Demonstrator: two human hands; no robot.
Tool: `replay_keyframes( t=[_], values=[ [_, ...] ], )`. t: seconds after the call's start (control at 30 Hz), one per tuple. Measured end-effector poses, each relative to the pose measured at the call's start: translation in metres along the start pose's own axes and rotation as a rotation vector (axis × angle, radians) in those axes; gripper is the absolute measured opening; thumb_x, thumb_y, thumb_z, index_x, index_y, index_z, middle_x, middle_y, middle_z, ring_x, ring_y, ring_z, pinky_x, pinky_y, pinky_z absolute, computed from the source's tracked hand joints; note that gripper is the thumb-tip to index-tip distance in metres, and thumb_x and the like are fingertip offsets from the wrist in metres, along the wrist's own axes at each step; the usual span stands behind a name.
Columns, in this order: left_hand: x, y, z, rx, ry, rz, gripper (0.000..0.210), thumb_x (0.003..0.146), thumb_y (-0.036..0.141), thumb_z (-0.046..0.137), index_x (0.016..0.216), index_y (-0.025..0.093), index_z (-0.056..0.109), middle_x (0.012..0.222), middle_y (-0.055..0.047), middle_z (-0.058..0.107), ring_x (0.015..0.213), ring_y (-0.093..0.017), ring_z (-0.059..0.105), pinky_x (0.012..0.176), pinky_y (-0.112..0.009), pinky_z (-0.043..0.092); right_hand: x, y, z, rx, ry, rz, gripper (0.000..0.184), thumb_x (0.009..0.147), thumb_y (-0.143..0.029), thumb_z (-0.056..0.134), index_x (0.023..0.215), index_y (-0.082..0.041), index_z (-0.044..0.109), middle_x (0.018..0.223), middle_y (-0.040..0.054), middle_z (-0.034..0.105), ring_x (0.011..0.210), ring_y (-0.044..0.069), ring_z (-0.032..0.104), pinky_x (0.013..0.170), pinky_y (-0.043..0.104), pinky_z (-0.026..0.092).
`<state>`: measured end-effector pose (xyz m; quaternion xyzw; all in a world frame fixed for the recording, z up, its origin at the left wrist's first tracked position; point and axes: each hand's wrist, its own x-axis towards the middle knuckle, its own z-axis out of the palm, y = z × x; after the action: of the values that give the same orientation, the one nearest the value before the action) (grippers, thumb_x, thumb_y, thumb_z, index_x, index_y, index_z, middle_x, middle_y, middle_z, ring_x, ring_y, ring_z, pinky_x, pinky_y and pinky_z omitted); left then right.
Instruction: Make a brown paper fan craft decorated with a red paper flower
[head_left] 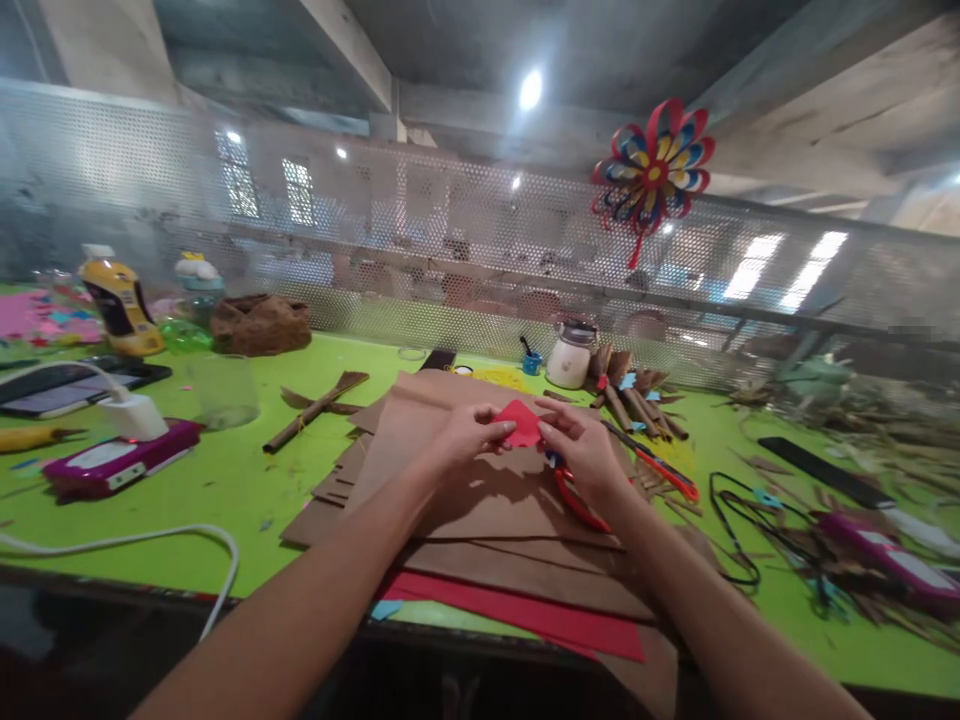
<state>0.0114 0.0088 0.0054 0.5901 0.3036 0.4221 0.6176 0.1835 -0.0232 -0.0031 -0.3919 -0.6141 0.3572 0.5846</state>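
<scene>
A small red piece of paper (519,422) is held up between my two hands. My left hand (474,432) pinches its left edge, thumb on the near side. With thumb and fingers, my right hand (583,445) grips the right edge. Beneath them lies a stack of brown paper sheets (465,520), with a red sheet (517,612) sticking out at the front edge. Red-handled scissors (581,505) rest on the stack under my right hand, partly hidden by it. Just right of that hand is another red-and-black handled tool (660,465).
At the back stand a white jar (570,358) and a bundle of brown paper rolls (634,395). A clear cup (223,390), a purple power strip (120,460) and a yellow bottle (120,300) are left. A black cable (739,520) lies right.
</scene>
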Motion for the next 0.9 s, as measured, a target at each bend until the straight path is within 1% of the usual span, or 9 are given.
replay_keyframes(
  t=[0.1,0.2,0.27,0.33,0.43,0.53,0.63,0.77,0.9],
  values=[
    [-0.003,0.002,-0.003,0.003,-0.076,-0.042,0.024,0.069,0.033,0.066,0.079,0.012,0.060,0.071,-0.004,0.059,0.058,-0.008,0.049,0.059,-0.024,0.038,-0.009,-0.008,-0.010,-0.134,-0.144,-0.012,0.030,0.075,-0.019,0.050,0.100,-0.017,0.065,0.089,0.0052,0.068,0.072,0.014,0.061,0.065,0.028,0.048],
    [-0.008,0.005,-0.002,0.061,-0.153,-0.047,0.020,0.070,0.033,0.064,0.076,0.013,0.061,0.066,-0.002,0.056,0.056,-0.008,0.045,0.058,-0.024,0.036,-0.015,-0.016,-0.015,-0.236,-0.328,-0.056,0.033,0.070,-0.011,0.048,0.095,-0.019,0.068,0.094,0.0037,0.068,0.085,0.016,0.062,0.077,0.032,0.048],
    [-0.011,0.006,-0.001,0.111,-0.202,-0.048,0.018,0.071,0.032,0.063,0.071,0.014,0.061,0.060,0.001,0.052,0.052,-0.007,0.041,0.055,-0.023,0.033,-0.017,-0.018,-0.016,-0.233,-0.390,-0.090,0.033,0.070,-0.011,0.051,0.097,-0.021,0.069,0.097,0.0036,0.068,0.090,0.018,0.062,0.082,0.034,0.047],
    [-0.013,0.007,0.000,0.156,-0.243,-0.034,0.017,0.071,0.032,0.061,0.068,0.015,0.060,0.056,0.002,0.050,0.050,-0.007,0.038,0.053,-0.023,0.031,-0.017,-0.018,-0.016,-0.234,-0.413,-0.085,0.027,0.071,-0.016,0.057,0.094,-0.021,0.070,0.092,0.0043,0.070,0.086,0.018,0.063,0.081,0.034,0.048],
    [-0.014,0.007,0.002,0.181,-0.297,0.014,0.016,0.070,0.030,0.062,0.071,0.015,0.061,0.061,0.000,0.053,0.055,-0.008,0.043,0.054,-0.023,0.032,-0.015,-0.019,-0.017,-0.236,-0.407,-0.073,0.018,0.073,-0.026,0.062,0.088,-0.021,0.072,0.084,0.0038,0.070,0.080,0.018,0.063,0.075,0.031,0.049],
    [-0.015,0.007,0.004,0.182,-0.333,0.033,0.017,0.066,0.026,0.066,0.078,0.015,0.063,0.068,-0.001,0.057,0.061,-0.010,0.048,0.059,-0.023,0.036,-0.014,-0.020,-0.017,-0.234,-0.381,-0.093,0.018,0.074,-0.029,0.063,0.087,-0.021,0.072,0.084,0.0031,0.070,0.079,0.017,0.062,0.074,0.029,0.047],
    [-0.015,0.010,0.008,0.200,-0.313,0.028,0.017,0.062,0.020,0.068,0.077,0.014,0.063,0.068,-0.001,0.058,0.061,-0.010,0.049,0.062,-0.025,0.038,-0.012,-0.017,-0.017,-0.217,-0.310,-0.053,0.018,0.074,-0.030,0.063,0.083,-0.018,0.072,0.079,0.0038,0.068,0.072,0.016,0.059,0.068,0.028,0.045],
    [-0.015,0.013,0.011,0.227,-0.268,0.032,0.017,0.063,0.020,0.068,0.078,0.014,0.064,0.069,-0.002,0.060,0.061,-0.011,0.050,0.062,-0.025,0.039,-0.011,-0.009,-0.014,-0.072,-0.150,0.056,0.017,0.067,-0.031,0.069,0.075,-0.015,0.067,0.063,0.0002,0.063,0.055,0.012,0.052,0.054,0.025,0.040],
    [-0.015,0.013,0.012,0.238,-0.264,0.046,0.017,0.066,0.026,0.067,0.077,0.014,0.065,0.071,-0.003,0.061,0.065,-0.012,0.053,0.065,-0.027,0.041,-0.010,-0.003,-0.012,-0.023,-0.119,0.063,0.017,0.067,-0.030,0.070,0.074,-0.015,0.064,0.060,-0.0012,0.061,0.053,0.010,0.050,0.053,0.023,0.038]
  ],
)
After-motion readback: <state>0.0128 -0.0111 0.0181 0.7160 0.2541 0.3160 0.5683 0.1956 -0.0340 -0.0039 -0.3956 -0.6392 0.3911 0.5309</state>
